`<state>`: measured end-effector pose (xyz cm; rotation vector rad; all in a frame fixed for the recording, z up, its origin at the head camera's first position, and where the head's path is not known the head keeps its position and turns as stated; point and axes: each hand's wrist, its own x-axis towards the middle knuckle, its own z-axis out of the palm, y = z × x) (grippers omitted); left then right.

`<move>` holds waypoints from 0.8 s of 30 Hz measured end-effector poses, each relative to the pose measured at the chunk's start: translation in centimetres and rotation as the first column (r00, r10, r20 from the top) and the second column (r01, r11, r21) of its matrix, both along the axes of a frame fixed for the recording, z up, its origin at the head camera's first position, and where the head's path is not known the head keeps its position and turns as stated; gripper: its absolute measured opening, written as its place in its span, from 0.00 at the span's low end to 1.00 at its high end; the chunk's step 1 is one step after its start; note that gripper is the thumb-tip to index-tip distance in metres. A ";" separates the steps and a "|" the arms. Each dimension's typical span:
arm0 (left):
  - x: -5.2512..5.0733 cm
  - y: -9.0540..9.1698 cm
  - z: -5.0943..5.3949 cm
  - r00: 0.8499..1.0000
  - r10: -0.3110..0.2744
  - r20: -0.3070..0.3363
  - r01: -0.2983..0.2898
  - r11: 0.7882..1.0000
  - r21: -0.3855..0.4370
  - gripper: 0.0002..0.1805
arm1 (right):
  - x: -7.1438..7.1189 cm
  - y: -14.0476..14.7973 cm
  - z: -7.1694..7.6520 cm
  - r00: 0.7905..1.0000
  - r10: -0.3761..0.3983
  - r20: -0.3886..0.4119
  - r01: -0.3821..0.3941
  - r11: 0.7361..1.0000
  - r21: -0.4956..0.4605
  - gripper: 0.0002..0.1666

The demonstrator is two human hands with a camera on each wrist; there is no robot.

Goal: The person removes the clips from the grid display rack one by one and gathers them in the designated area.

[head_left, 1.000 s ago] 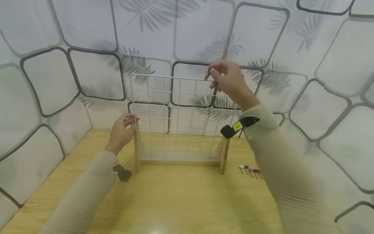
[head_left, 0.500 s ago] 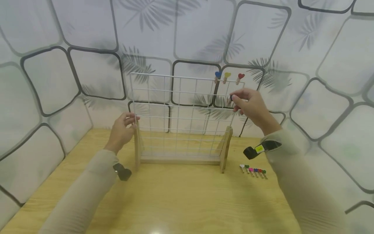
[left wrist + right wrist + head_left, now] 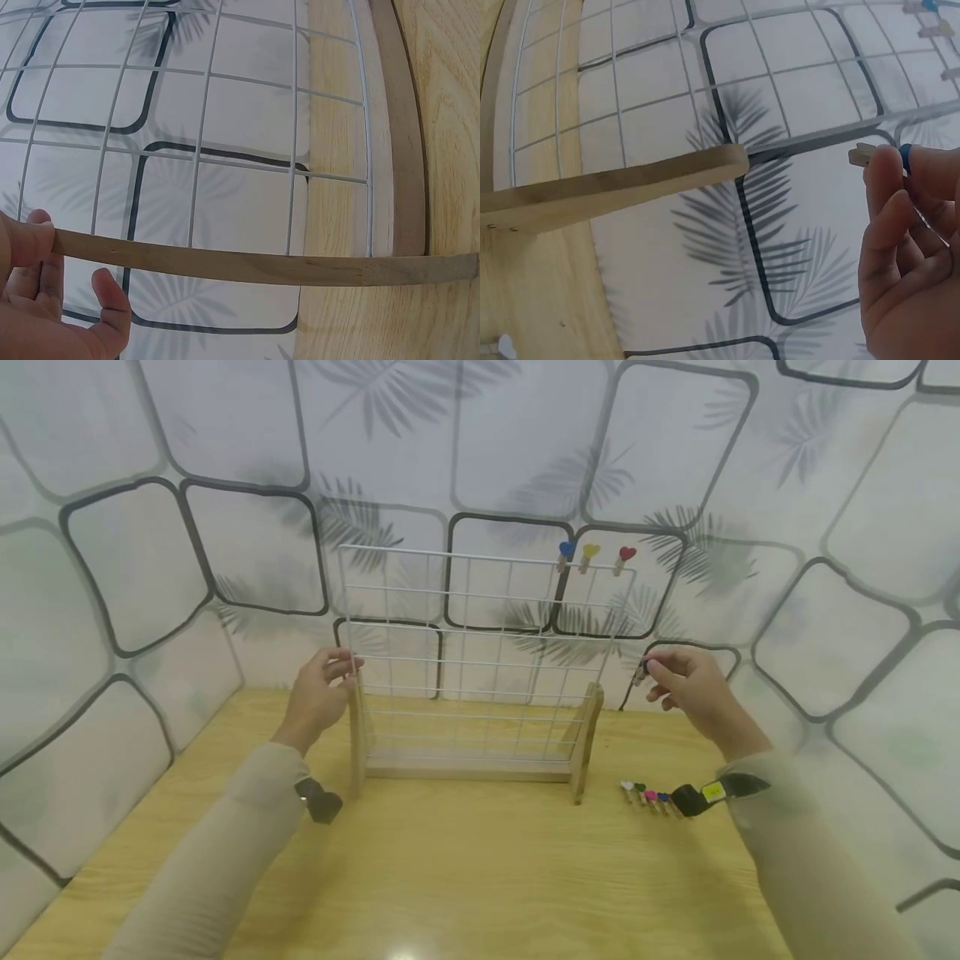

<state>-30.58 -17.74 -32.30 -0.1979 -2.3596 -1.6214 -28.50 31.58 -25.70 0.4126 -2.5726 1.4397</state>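
A white wire grid rack (image 3: 480,664) stands upright in a wooden base. My left hand (image 3: 318,697) grips its left side, where the wooden post (image 3: 225,262) ends. In the left wrist view the fingers lie around that post's tip. Off the rack's right side, my right hand (image 3: 690,689) pinches a small wooden clothespin (image 3: 860,154) with a dark blue heart on it, clear of the wires. Clipped on the top wire at the right are a blue-heart clothespin (image 3: 565,556), a yellow-heart clothespin (image 3: 588,557) and a red-heart clothespin (image 3: 624,560).
Several heart clothespins lie in a row on the table right of the rack, among them a white one (image 3: 627,789) and a pink one (image 3: 651,797); the right wrist camera (image 3: 688,800) covers part of the row. A patterned curtain (image 3: 420,443) hangs behind the wooden table (image 3: 450,868).
My right hand has moved down and to the right from the rack's top wire, still pinching the dark blue clothespin. The three clipped clothespins came into sight behind it. My left hand stays put.
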 end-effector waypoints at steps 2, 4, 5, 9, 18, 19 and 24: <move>0.0 0.1 0.1 1.000 -0.002 0.002 0.002 1.000 0.003 0.23 | 0.2 1.0 -1.0 1.000 -0.008 0.024 0.009 1.000 -0.001 0.25; 0.1 0.2 0.1 1.000 -0.003 0.007 0.003 1.000 0.005 0.23 | 0.3 2.1 -2.1 0.999 -0.011 0.043 0.011 1.000 0.007 0.26; 0.1 0.2 0.2 1.000 -0.004 0.008 0.004 1.000 0.006 0.23 | 0.3 2.6 -2.7 0.998 -0.015 0.057 0.015 1.000 0.000 0.26; 0.2 0.1 0.1 1.000 0.001 0.010 -0.001 1.000 0.002 0.22 | 0.3 4.8 -5.4 0.995 -0.036 0.088 0.034 0.999 0.023 0.28; -0.1 0.1 -0.2 1.000 0.002 0.020 -0.002 1.000 -0.019 0.23 | 1.3 9.7 -13.2 0.965 -0.140 0.223 0.125 0.989 0.079 0.35; -0.1 0.1 -0.2 1.000 0.002 0.020 -0.001 1.000 -0.020 0.23 | 1.4 10.3 -14.0 0.957 -0.147 0.249 0.129 0.988 0.088 0.35; 0.1 0.0 0.0 1.000 0.011 0.016 -0.010 1.000 -0.025 0.22 | 1.6 12.3 -17.0 0.916 -0.195 0.350 0.184 0.981 0.065 0.32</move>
